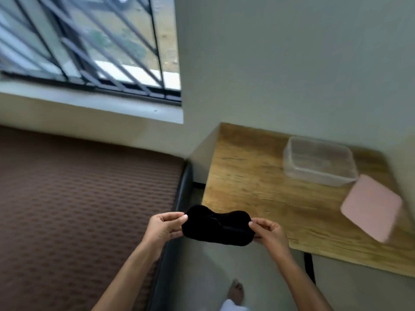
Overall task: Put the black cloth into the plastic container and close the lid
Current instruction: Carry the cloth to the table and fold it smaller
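From the head view, the left hand (162, 227) and right hand (268, 232) each pinch one end of the black cloth (216, 225), holding it stretched in the air just off the near corner of the wooden table (253, 189). The clear plastic container (320, 163) stands open and, as far as the blur allows, empty, with its pink lid (371, 209) lying beside it. So nothing is finished: the cloth has yet to go in and the lid has yet to go on.

No writing, label, brand, number or sign can be read anywhere in the view; every surface shown is plain, and the picture is blurred in places.
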